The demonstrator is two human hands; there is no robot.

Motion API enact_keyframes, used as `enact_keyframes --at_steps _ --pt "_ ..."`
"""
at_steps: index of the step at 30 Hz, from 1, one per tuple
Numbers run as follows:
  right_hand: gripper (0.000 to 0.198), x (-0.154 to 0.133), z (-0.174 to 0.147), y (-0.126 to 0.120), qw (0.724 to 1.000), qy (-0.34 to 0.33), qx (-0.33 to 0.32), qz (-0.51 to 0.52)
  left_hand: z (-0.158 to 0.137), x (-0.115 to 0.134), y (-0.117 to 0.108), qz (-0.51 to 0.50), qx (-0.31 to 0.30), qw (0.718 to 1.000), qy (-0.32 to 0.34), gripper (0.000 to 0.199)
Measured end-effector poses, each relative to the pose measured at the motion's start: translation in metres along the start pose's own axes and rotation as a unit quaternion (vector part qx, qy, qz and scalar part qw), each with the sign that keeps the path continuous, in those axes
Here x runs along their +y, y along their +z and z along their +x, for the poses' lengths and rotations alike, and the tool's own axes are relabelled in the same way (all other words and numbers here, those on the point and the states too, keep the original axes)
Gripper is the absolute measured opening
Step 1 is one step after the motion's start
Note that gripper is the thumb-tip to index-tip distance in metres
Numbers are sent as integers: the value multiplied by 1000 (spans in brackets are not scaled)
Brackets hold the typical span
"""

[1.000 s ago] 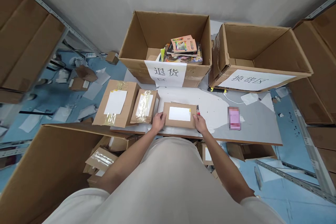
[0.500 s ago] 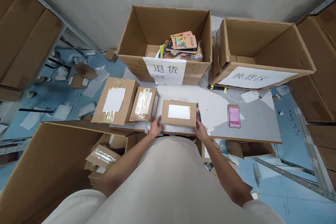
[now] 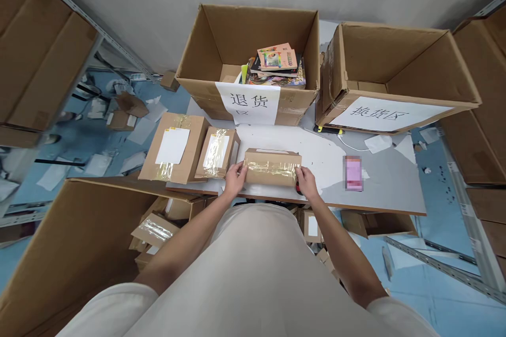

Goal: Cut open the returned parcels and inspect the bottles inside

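A small cardboard box (image 3: 272,169) is tilted up at the table's front edge, its side with clear tape facing me and its white label turned to the far side. My left hand (image 3: 236,179) grips its left end, and my right hand (image 3: 307,182) grips its right end. Just under my right hand shows part of a red and black tool (image 3: 299,188), mostly hidden. To the left of my left hand stand a taped carton (image 3: 216,154) and a larger labelled carton (image 3: 174,147).
Behind are two large open boxes with paper signs: the left box (image 3: 197,96) holds several books (image 3: 276,60); the right box (image 3: 399,52) stands beside it. A yellow-black cutter (image 3: 329,130) and a blurred pink phone-like object (image 3: 353,174) lie on the table (image 3: 395,189). A big carton (image 3: 79,231) stands lower left.
The small box has been tipped up, so its label faces away and its taped side shows. Both hands have moved up slightly and closed on its ends.
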State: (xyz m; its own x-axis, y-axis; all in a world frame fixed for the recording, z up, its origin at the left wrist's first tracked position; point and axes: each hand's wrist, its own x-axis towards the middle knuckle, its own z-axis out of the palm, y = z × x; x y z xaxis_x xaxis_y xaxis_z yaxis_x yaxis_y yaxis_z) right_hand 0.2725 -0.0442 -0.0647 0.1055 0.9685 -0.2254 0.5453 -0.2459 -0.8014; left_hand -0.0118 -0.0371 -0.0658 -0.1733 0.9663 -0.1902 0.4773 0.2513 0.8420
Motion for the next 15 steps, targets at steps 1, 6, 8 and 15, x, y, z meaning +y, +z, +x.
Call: enact_keyframes --at_steps 1,6,8,15 --pt "49 -4 8 0 1000 -4 4 -18 5 5 0 13 5 1000 0 49" --pt "53 -9 35 3 1000 0 -10 -26 23 13 3 35 -20 999 3 52" --pt "55 -2 36 -1 999 4 -25 -21 25 11 4 25 -23 999 -5 56" --pt "61 40 10 -11 990 104 15 -90 15 17 11 17 13 999 -48 61"
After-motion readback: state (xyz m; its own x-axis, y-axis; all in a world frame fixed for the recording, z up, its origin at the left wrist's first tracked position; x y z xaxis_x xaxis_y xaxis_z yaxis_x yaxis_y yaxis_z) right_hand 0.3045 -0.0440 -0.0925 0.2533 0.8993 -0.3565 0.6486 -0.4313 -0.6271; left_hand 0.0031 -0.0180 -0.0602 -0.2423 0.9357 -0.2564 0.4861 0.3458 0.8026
